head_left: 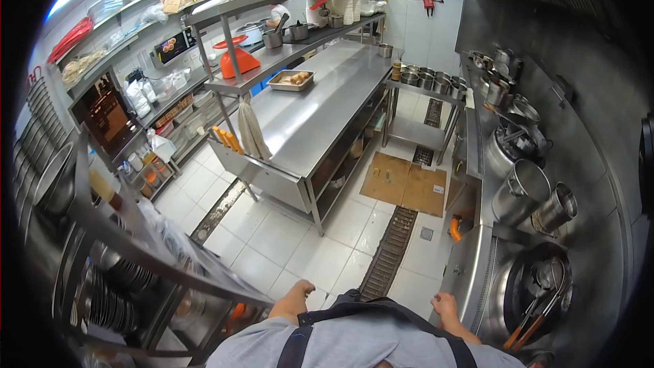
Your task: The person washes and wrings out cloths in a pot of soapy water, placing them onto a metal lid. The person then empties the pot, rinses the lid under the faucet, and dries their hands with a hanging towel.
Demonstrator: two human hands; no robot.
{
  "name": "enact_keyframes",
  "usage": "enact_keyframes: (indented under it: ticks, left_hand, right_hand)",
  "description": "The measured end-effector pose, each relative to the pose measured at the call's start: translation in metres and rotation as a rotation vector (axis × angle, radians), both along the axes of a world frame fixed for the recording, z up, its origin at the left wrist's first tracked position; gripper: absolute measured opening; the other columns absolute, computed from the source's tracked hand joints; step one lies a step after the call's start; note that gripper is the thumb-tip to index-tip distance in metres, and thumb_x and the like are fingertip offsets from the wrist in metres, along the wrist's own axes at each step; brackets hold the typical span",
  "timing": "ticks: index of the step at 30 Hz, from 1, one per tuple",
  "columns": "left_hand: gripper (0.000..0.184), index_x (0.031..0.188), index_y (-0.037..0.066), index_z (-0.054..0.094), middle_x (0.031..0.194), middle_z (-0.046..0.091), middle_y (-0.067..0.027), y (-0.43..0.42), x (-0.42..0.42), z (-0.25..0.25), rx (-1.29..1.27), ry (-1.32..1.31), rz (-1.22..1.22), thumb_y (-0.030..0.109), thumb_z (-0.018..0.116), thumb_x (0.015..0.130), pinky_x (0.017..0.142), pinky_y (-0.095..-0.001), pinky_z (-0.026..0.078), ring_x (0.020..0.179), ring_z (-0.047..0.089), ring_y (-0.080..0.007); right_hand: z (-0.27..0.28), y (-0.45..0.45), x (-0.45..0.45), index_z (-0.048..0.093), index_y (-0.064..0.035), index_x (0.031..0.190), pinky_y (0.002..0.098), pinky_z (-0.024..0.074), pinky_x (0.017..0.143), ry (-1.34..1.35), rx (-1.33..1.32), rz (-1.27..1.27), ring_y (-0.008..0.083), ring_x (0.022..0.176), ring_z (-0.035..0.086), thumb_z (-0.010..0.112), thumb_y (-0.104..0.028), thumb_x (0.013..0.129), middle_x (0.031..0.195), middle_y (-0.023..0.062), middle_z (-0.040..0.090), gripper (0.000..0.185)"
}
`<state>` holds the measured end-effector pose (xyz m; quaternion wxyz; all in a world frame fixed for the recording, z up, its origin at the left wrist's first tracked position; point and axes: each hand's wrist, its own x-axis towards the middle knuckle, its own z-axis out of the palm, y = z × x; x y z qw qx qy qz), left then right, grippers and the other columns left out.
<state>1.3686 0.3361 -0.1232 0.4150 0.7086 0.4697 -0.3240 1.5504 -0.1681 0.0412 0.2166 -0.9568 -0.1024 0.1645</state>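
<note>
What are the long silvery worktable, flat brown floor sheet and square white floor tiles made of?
Long silvery worktable: probably smooth stainless steel, from its streaked shine.
Flat brown floor sheet: likely matte cardboard, given its apparent crease.
Square white floor tiles: perhaps glossy ceramic, catching light.

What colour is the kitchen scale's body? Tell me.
The kitchen scale's body is orange; see the head view.

From the view's centre, the steel worktable (320, 105) at twelve o'clock is glossy, the cardboard sheet (392, 182) past three matt.
</note>
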Motion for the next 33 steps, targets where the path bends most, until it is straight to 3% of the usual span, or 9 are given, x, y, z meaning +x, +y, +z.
enact_keyframes:
  ticks: [5,9,11,15,19,23,26,28,33]
  left_hand:
    - [0.023,0.065,-0.006,0.062,0.076,0.066,-0.0206,0.058,0.130,0.024,0.062,-0.258,-0.132,0.016,0.057,0.072,0.050,-0.0425,0.055,0.062,0.067,-0.0329]
    - [0.022,0.068,-0.004,0.065,0.074,0.067,-0.0194,0.061,0.181,0.039,0.064,-0.219,-0.226,0.016,0.056,0.069,0.055,-0.0424,0.055,0.065,0.067,-0.0334]
    - [0.027,0.093,-0.002,0.065,0.084,0.065,-0.0155,0.061,0.196,0.018,0.083,-0.095,-0.488,0.019,0.056,0.078,0.061,-0.0440,0.059,0.075,0.066,-0.0269]
    - [0.034,0.100,-0.003,0.065,0.091,0.066,-0.0187,0.037,0.195,0.023,0.062,-0.057,-0.515,0.021,0.057,0.078,0.062,-0.0428,0.059,0.077,0.067,-0.0291]
    - [0.036,0.103,-0.004,0.064,0.094,0.066,-0.0206,0.024,0.177,0.026,0.027,0.003,-0.494,0.021,0.056,0.078,0.060,-0.0424,0.057,0.077,0.066,-0.0305]
    - [0.035,0.092,0.003,0.071,0.093,0.069,-0.0194,0.019,0.171,0.037,0.131,0.051,-0.686,0.019,0.055,0.066,0.082,-0.0383,0.051,0.091,0.066,-0.0304]
    - [0.033,0.089,0.001,0.071,0.091,0.068,-0.0209,0.019,0.172,0.033,0.129,0.033,-0.682,0.018,0.054,0.067,0.077,-0.0386,0.052,0.083,0.068,-0.0286]
    - [0.034,0.100,-0.003,0.062,0.099,0.064,-0.0192,0.019,0.177,0.013,-0.032,0.100,-0.592,0.026,0.056,0.082,0.061,-0.0424,0.056,0.084,0.065,-0.0297]
    - [0.033,0.093,-0.004,0.063,0.093,0.065,-0.0199,0.008,0.196,-0.002,-0.063,0.064,-0.614,0.027,0.058,0.080,0.062,-0.0444,0.055,0.078,0.065,-0.0302]
  right_hand:
    - [-0.013,0.010,0.023,0.071,-0.0059,0.097,0.0389,0.0514,0.086,0.045,-0.089,-0.151,0.0310,0.093,0.066,0.067,-0.023,0.073,0.092,0.0159,0.070,0.031]
    - [-0.012,0.043,0.035,0.071,-0.0061,0.098,0.0389,0.0514,0.086,0.058,0.008,-0.268,0.0306,0.093,0.066,0.067,-0.023,0.074,0.093,0.0151,0.070,0.030]
    - [-0.017,0.059,0.038,0.071,-0.0060,0.099,0.0386,0.0516,0.086,0.111,0.043,-0.275,0.0305,0.092,0.066,0.067,-0.023,0.074,0.094,0.0151,0.070,0.030]
    - [-0.003,0.073,0.030,0.070,-0.0058,0.100,0.0380,0.0518,0.085,0.097,0.003,-0.134,0.0306,0.090,0.067,0.068,-0.024,0.075,0.092,0.0144,0.070,0.031]
    - [-0.007,0.045,0.025,0.070,-0.0058,0.099,0.0382,0.0515,0.086,0.084,0.000,-0.174,0.0302,0.091,0.066,0.069,-0.024,0.074,0.092,0.0141,0.070,0.030]
    - [-0.024,-0.005,0.007,0.071,-0.0053,0.096,0.0394,0.0513,0.085,0.010,-0.064,-0.324,0.0314,0.090,0.066,0.070,-0.023,0.073,0.089,0.0152,0.070,0.029]
    - [-0.048,-0.036,-0.017,0.071,-0.0043,0.092,0.0394,0.0519,0.082,-0.010,-0.143,-0.354,0.0313,0.088,0.066,0.071,-0.023,0.073,0.088,0.0158,0.069,0.027]
    - [-0.060,-0.047,-0.034,0.071,-0.0038,0.090,0.0388,0.0525,0.080,-0.003,-0.181,-0.353,0.0309,0.087,0.067,0.072,-0.023,0.073,0.087,0.0155,0.070,0.026]
    - [-0.059,-0.032,-0.065,0.070,-0.0033,0.088,0.0415,0.0526,0.079,0.060,-0.164,-0.429,0.0334,0.087,0.066,0.072,-0.020,0.072,0.087,0.0182,0.068,0.023]
